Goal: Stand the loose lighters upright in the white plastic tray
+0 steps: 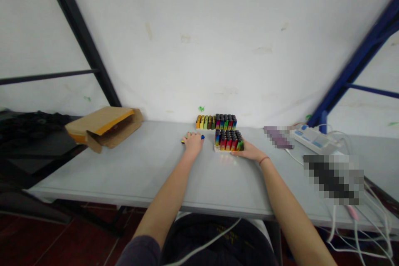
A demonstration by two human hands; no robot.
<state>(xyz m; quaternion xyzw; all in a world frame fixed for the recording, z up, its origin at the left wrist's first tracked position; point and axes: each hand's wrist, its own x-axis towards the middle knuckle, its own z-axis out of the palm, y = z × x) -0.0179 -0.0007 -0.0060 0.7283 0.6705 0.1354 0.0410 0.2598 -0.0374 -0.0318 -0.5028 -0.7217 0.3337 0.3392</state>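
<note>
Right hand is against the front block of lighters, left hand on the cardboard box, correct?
No: the head view shows the left hand over a lighter on the table, apart from the cardboard box. The right hand is against the front block of lighters.

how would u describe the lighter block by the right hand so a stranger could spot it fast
On the grey table below the white wall, two blocks of upright lighters stand near the middle. Yours is the nearer block, on a pale base, with the person's right hand against its right side; the farther block sits by the wall and has yellow-green lighters along its left.
</note>
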